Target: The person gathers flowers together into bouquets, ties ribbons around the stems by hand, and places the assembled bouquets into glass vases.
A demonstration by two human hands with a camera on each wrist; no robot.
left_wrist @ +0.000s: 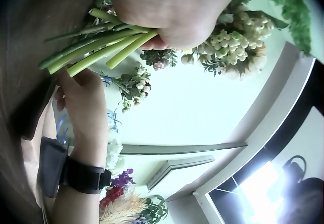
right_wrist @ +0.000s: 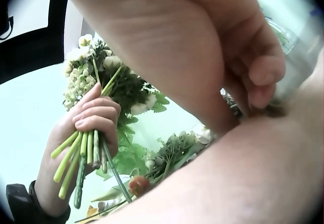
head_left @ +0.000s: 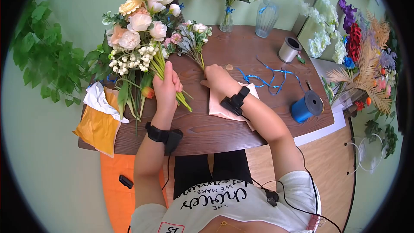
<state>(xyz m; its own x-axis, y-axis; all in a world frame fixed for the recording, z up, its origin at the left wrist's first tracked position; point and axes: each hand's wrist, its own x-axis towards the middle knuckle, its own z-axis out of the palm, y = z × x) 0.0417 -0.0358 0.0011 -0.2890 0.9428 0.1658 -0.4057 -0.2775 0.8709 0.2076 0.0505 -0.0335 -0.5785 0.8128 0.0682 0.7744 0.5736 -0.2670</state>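
Note:
My left hand (head_left: 166, 84) grips the green stems (right_wrist: 81, 153) of a large bouquet (head_left: 138, 30) of cream, white and peach flowers with white berries. The cut stem ends stick out below the fist, over the table. To its right, my right hand (head_left: 222, 80) has curled fingers and pinches the stem of a flower sprig (head_left: 187, 39) with pink and white blooms and grey-green leaves. That sprig leans up and left, its head beside the bouquet. Much of its stem is hidden by the fingers. Pale pink paper (head_left: 224, 106) lies under the right wrist.
Loose tulips (head_left: 146, 92) and a yellow-and-white wrapper (head_left: 99, 121) lie at left. Blue ribbon (head_left: 276, 78), a blue spool (head_left: 307, 106) and a silver spool (head_left: 290, 50) are at right. Behind stand a flower-filled vase (head_left: 227, 19) and a glass vase (head_left: 266, 19).

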